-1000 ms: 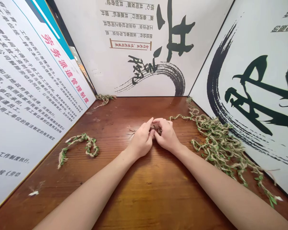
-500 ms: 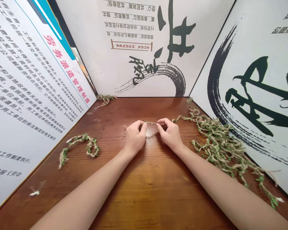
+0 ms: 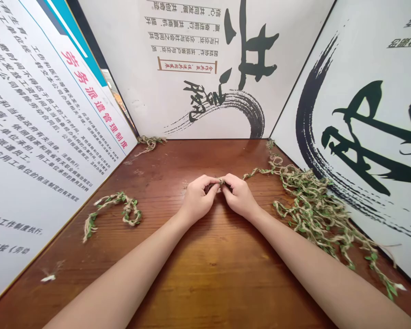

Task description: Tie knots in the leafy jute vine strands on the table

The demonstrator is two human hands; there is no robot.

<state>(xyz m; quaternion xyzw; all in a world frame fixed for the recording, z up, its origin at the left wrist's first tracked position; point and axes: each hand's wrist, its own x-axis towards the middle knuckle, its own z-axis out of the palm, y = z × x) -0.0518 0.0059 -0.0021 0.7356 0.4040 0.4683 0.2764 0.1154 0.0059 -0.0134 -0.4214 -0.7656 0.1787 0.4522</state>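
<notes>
Head view: my left hand (image 3: 200, 198) and right hand (image 3: 239, 196) pinch leafy jute twine (image 3: 220, 181) closely between fingertips, over the wooden table (image 3: 212, 283), near the tangled twine heap (image 3: 315, 210) on my right

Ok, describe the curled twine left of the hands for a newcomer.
On the wooden table, look beside the left poster panel. A leafy jute twine lies there alone in a loop, unlike the big tangle at right or the small far-corner tuft.
</notes>
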